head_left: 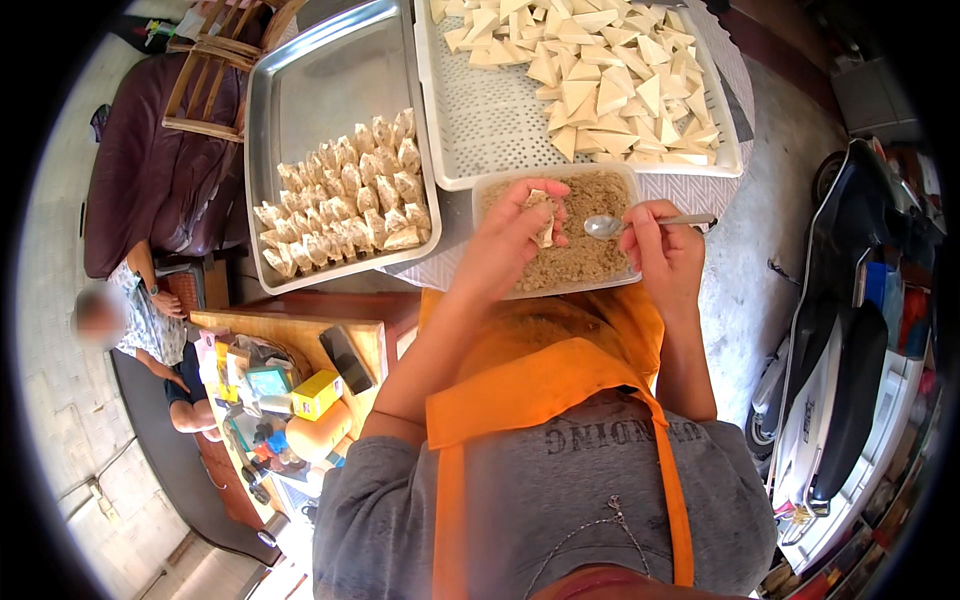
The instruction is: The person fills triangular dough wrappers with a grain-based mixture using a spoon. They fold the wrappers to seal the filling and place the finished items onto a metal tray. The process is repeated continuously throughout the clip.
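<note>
My left hand (508, 240) grips a stuffed tofu triangle (542, 217) between thumb and fingers, its face coated with brownish filling. A metal spoon (603, 227) is in my right hand (662, 248), its bowl pointing left toward the tofu but apart from it. Both hands are over a clear plastic tub (478, 200) of crumbly brown minced filling (585, 262). To the left, a metal tray (330, 80) carries rows of stuffed tofu pieces (350, 195) in its near half. Plain pale tofu triangles (625, 85) are heaped in a white perforated tray (490, 135) beyond the tub.
A wooden table (372, 340) at the left bears a phone (345, 358), a yellow box (317, 394) and bottles. Another person (150, 300) sits farther left, near a dark red sofa (150, 150). A scooter (830, 400) stands at the right.
</note>
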